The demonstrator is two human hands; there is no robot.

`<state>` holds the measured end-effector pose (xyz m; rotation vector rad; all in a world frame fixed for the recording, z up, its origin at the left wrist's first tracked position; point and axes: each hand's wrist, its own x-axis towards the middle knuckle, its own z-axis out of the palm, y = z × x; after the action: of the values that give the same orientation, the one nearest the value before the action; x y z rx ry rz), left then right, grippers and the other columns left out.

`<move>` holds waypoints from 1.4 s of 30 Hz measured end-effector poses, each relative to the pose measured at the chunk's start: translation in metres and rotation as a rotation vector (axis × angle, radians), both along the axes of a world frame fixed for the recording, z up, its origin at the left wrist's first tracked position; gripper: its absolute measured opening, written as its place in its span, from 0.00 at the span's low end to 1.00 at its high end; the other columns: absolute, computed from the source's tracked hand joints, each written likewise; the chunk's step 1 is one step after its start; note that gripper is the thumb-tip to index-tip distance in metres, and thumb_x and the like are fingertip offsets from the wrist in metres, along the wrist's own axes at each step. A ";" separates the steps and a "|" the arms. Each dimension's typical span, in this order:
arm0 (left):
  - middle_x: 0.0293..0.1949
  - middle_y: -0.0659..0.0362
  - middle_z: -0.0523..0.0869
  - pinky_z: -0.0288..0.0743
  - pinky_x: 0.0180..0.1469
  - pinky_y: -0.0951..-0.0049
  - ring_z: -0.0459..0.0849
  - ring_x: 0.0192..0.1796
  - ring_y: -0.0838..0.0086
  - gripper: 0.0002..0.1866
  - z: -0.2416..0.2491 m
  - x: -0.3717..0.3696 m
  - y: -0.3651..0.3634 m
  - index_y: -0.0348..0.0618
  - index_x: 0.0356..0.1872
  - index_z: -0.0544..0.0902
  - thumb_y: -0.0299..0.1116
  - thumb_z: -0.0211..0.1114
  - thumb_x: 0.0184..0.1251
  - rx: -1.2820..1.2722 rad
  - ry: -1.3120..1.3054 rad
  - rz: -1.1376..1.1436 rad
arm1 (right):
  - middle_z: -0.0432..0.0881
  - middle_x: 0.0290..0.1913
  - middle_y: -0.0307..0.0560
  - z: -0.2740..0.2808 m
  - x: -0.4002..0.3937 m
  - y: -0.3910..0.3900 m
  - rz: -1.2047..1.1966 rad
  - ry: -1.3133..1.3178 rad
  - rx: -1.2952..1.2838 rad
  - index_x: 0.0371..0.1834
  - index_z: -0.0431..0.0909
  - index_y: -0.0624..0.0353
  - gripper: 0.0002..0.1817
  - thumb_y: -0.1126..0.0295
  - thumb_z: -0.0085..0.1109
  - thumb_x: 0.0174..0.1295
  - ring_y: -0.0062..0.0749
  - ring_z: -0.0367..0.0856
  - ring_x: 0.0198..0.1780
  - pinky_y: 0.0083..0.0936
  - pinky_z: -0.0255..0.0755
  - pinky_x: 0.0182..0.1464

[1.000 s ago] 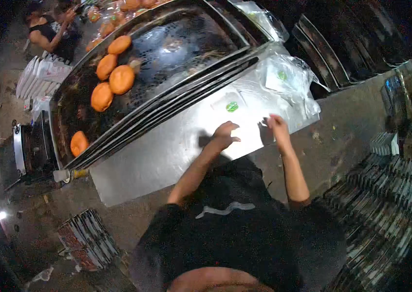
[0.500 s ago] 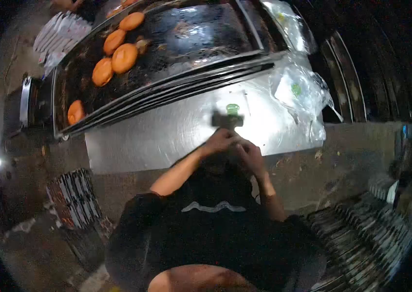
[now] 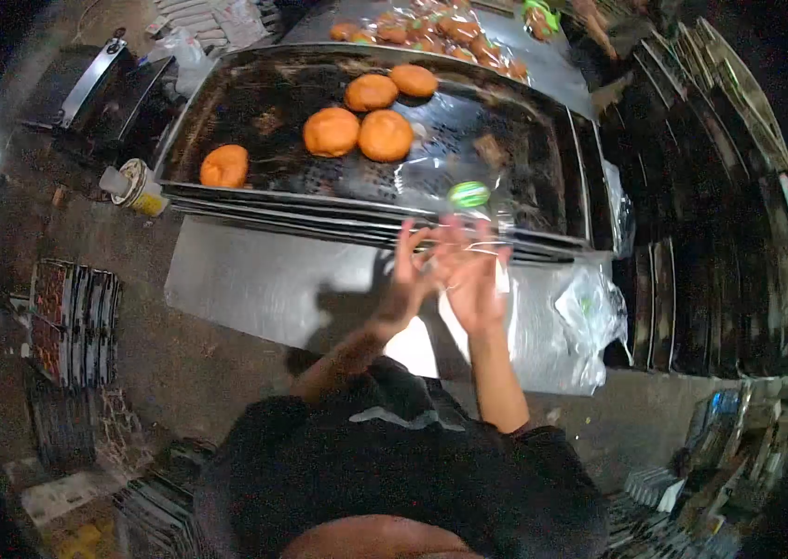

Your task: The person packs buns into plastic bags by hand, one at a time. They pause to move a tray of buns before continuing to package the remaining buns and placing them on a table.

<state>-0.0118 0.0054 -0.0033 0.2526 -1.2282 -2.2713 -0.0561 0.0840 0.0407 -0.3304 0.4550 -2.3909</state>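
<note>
A clear plastic bag [image 3: 506,210] with a green label [image 3: 468,194] stretches out from my hands over the front rim of the baking tray. My left hand [image 3: 403,287] has its fingers at the near end of the bag, curled and partly blurred. Beside it, my right hand [image 3: 474,284] grips the same end, palm up, its fingertips smeared by motion. Several round orange-brown buns [image 3: 386,136] lie on the dark baking tray [image 3: 543,177], mostly left of the bag; one bun [image 3: 224,167] sits apart near the tray's left corner.
The tray tops a stack on a metal table [image 3: 254,275]. More clear bags [image 3: 590,303] lie at the table's right end. Bagged buns [image 3: 445,33] cover a far surface. Dark trays [image 3: 711,261] stand on the right; a bucket [image 3: 141,186] stands at left.
My hands have moved forward from close to my body to the tray's front edge, carrying the bag. They have come slightly apart, and the view has shifted to show more beyond the tray.
</note>
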 end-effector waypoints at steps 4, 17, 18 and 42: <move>0.39 0.52 0.77 0.76 0.36 0.74 0.78 0.35 0.70 0.14 0.022 0.051 -0.118 0.34 0.48 0.67 0.30 0.48 0.63 0.238 -0.202 -0.127 | 0.73 0.48 0.52 0.017 0.025 -0.072 0.289 0.438 0.627 0.52 0.64 0.65 0.20 0.73 0.49 0.56 0.41 0.72 0.49 0.34 0.67 0.51; 0.52 0.48 0.64 0.58 0.60 0.50 0.65 0.57 0.54 0.27 0.035 0.116 -0.226 0.39 0.61 0.50 0.34 0.46 0.63 0.424 0.284 0.834 | 0.74 0.44 0.52 0.007 -0.042 -0.155 -0.738 1.778 1.026 0.45 0.72 0.56 0.20 0.65 0.54 0.46 0.51 0.71 0.45 0.40 0.66 0.44; 0.52 0.48 0.64 0.58 0.60 0.50 0.65 0.57 0.54 0.27 0.039 0.104 -0.214 0.39 0.61 0.50 0.34 0.46 0.63 0.427 0.275 0.814 | 0.73 0.46 0.50 0.012 -0.003 -0.150 -0.859 1.842 0.878 0.46 0.73 0.56 0.22 0.68 0.56 0.43 0.48 0.70 0.48 0.36 0.65 0.48; 0.39 0.51 0.77 0.70 0.45 0.70 0.76 0.40 0.65 0.24 -0.095 -0.005 0.076 0.36 0.45 0.73 0.37 0.67 0.47 -1.120 -0.202 -0.792 | 0.80 0.27 0.48 0.090 -0.128 0.028 -1.121 1.039 1.072 0.34 0.78 0.62 0.11 0.67 0.56 0.51 0.34 0.79 0.29 0.26 0.71 0.35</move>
<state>-0.0169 0.0814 -0.0978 -0.5194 -2.8260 -1.6827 -0.1842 0.1115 0.1304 -0.9361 2.8100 -2.1706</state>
